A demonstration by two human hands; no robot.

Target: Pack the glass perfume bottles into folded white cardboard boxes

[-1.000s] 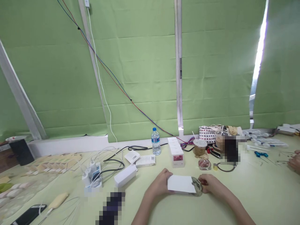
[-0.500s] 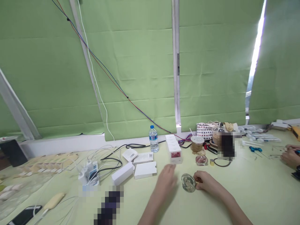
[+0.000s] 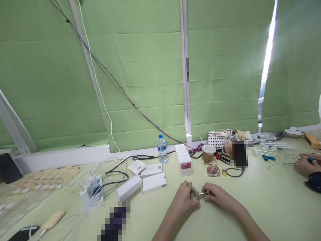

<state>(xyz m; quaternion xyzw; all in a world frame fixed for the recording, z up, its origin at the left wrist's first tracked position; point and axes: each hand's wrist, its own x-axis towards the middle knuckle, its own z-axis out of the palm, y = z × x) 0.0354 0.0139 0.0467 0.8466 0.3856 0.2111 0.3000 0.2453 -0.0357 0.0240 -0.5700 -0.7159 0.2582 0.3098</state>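
Observation:
My left hand [image 3: 184,197] is wrapped round the edge of a flat, round, clear glass-like piece [image 3: 194,194] with a dark green pattern inside. A small gold-coloured metal fitting [image 3: 201,194] sticks out of its right side. At that fitting, my right hand [image 3: 215,193] is closed in a pinch; a thin brownish bit shows between the fingers, too small to name. Both hands are just above the table. Beyond them lies a similar round clear piece with pink contents [image 3: 213,170], with a small yellow cylinder [image 3: 224,172] beside it.
Behind the hands stand a white box [image 3: 186,170] and a water bottle [image 3: 163,150]. Opened white cartons [image 3: 153,183] and a cabled power strip [image 3: 96,187] lie left. A lidded cup [image 3: 208,154] and blue-handled scissors [image 3: 269,158] are right, near another person's hands [image 3: 306,164].
My left hand has come right and closed on the round piece, which has turned more edge-on. The gold fitting now shows between my hands. The view has shifted slightly right.

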